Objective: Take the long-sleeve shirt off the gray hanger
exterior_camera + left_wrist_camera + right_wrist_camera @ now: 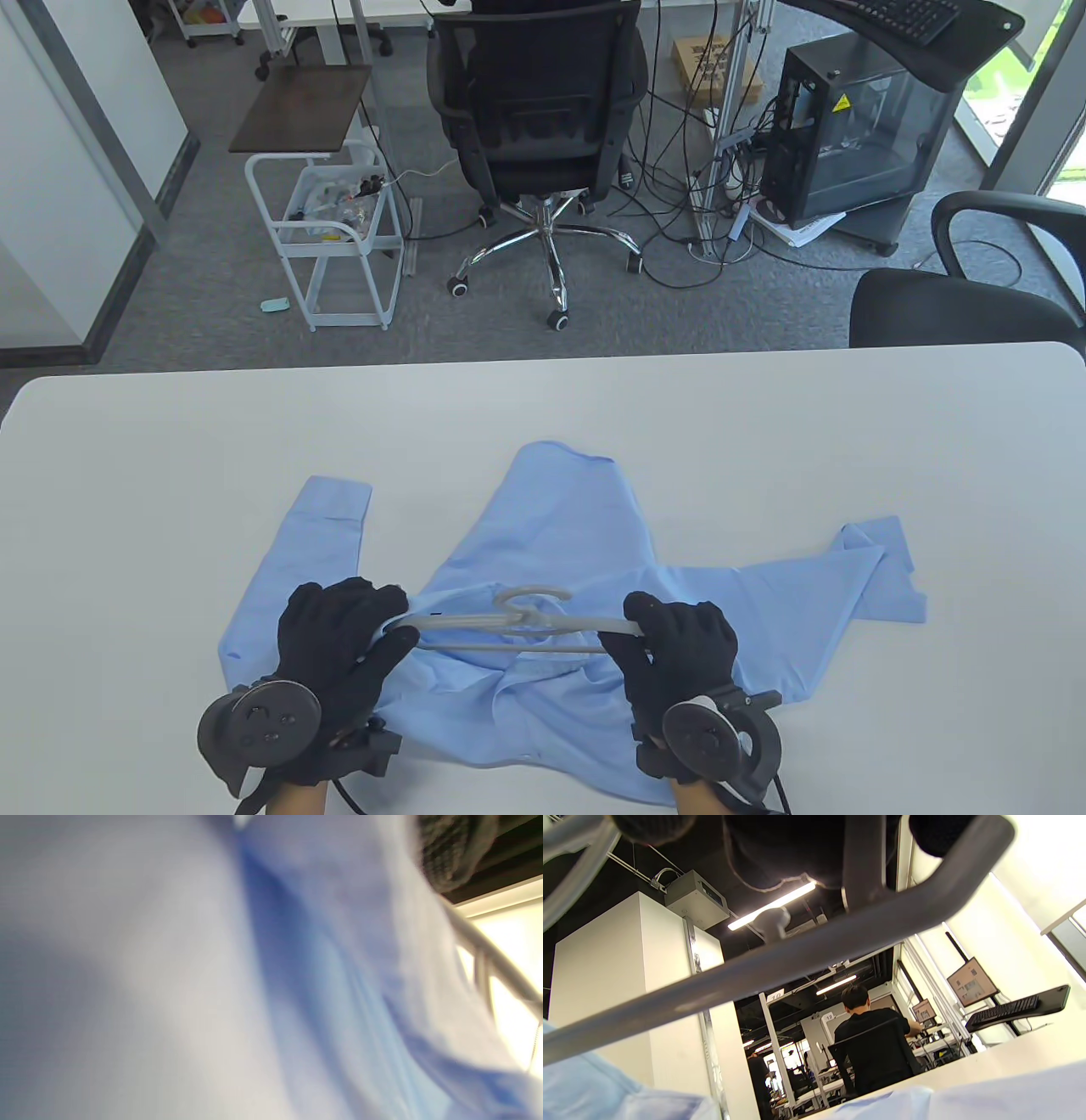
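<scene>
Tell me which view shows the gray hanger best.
The table view: the whole gray hanger shows, hook included, a gloved hand at each end above the blue shirt. The right wrist view catches only one blurred bar close up; the left wrist view shows just a sliver at its right edge behind cloth.

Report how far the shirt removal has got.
Done: most of the gray hanger, hook and both bars, lies bare above the blue shirt. In hand: the right hand grips its right end; the left hand holds its left end, where fabric still seems caught. Left: free that end and lift the hanger away.
</scene>
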The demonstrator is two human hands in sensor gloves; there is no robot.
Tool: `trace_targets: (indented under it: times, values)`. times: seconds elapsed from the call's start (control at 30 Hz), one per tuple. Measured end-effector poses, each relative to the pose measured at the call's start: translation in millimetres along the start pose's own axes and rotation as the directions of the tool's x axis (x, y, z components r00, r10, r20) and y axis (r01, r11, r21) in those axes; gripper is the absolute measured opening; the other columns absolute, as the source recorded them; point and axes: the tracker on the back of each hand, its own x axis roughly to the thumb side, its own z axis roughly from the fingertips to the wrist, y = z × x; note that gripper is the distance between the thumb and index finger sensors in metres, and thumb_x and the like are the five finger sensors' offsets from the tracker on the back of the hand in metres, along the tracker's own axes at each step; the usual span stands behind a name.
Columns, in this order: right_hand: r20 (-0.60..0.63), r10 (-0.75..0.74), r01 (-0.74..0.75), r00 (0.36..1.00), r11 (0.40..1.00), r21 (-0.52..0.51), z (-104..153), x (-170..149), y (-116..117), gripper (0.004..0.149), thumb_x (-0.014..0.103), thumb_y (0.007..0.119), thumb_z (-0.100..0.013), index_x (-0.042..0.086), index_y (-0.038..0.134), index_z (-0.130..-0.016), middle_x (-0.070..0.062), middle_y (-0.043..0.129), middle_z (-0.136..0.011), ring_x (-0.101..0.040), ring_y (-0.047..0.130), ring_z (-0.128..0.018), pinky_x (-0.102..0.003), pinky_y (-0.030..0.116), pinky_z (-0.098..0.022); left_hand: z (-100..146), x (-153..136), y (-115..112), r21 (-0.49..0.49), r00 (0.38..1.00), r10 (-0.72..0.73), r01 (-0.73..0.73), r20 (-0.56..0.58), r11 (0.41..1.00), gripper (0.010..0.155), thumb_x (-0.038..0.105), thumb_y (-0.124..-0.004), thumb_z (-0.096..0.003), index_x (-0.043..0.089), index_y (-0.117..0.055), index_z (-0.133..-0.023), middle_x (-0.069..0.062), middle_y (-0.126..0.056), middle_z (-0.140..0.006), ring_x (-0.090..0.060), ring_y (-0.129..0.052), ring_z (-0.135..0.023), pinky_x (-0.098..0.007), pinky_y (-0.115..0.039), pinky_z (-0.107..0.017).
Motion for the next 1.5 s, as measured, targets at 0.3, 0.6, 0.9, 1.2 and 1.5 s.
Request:
trace_targets:
  times: [0.3, 0.6, 0.9, 1.2, 1.5]
  values:
    - [-0.005, 0.013, -0.013, 1.0, 0.999, -0.034, 1.7, 0.7, -3.5, 0.054, 0.06, 0.068, -0.053, 0.026, 0.074, -0.093, 0.006, 0.086, -0.068, -0.024, 0.088, -0.065, -0.061, 0.06, -0.066, -2.4, -5.4, -1.3, -0.028, 0.998, 0.067, -0.068, -0.014, 0.997, 0.052, 0.063, -0.069, -0.0469, 0.042, -0.077, -0.094, 0.004, -0.085, -0.088, -0.029, -0.08, -0.099, -0.062, -0.044, -0.082]
    - [-0.004, 0.015, -0.016, 1.0, 0.998, -0.066, 3.6, 1.5, -5.6, 0.053, 0.06, 0.068, -0.052, 0.026, 0.074, -0.092, 0.008, 0.086, -0.066, -0.022, 0.088, -0.061, -0.058, 0.061, -0.065, -2.2, -11.8, -0.8, -0.007, 0.994, 0.102, -0.102, -0.049, 0.995, 0.05, 0.059, -0.064, -0.0519, 0.042, -0.072, -0.099, 0.004, -0.078, -0.101, -0.032, -0.075, -0.104, -0.059, -0.049, -0.082]
    - [0.012, 0.031, -0.03, 0.999, 0.997, -0.072, 2.4, 1.7, -8.5, 0.052, 0.062, 0.069, -0.051, 0.027, 0.077, -0.089, 0.011, 0.088, -0.061, -0.016, 0.091, -0.053, -0.047, 0.075, -0.056, -1.2, -16.9, 2.5, 0.039, 0.985, 0.149, -0.146, -0.088, 0.989, 0.056, 0.061, -0.063, -0.0517, 0.039, -0.067, -0.103, 0.002, -0.073, -0.107, -0.035, -0.071, -0.106, -0.058, -0.053, -0.08]
    - [-0.014, -0.004, 0.003, 1.0, 0.998, -0.056, 3.4, 0.7, -6.0, 0.052, 0.062, 0.068, -0.051, 0.025, 0.078, -0.088, 0.011, 0.088, -0.058, -0.016, 0.091, -0.05, -0.047, 0.076, -0.055, -0.2, -21.8, 11.3, 0.103, 0.977, 0.193, -0.184, -0.086, 0.978, 0.053, 0.061, -0.064, -0.0511, 0.037, -0.074, -0.097, 0.003, -0.082, -0.097, -0.031, -0.08, -0.098, -0.055, -0.059, -0.077]
    - [-0.014, 0.0, 0.0, 1.0, 0.998, -0.064, 2.7, 1.0, -6.8, 0.052, 0.062, 0.068, -0.051, 0.026, 0.077, -0.088, 0.012, 0.087, -0.059, -0.016, 0.091, -0.051, -0.049, 0.073, -0.057, -1.1, -24.1, 11.9, 0.092, 0.974, 0.204, -0.196, -0.098, 0.976, 0.054, 0.062, -0.062, -0.0506, 0.035, -0.077, -0.094, 0.002, -0.087, -0.086, -0.028, -0.086, -0.09, -0.056, -0.057, -0.078]
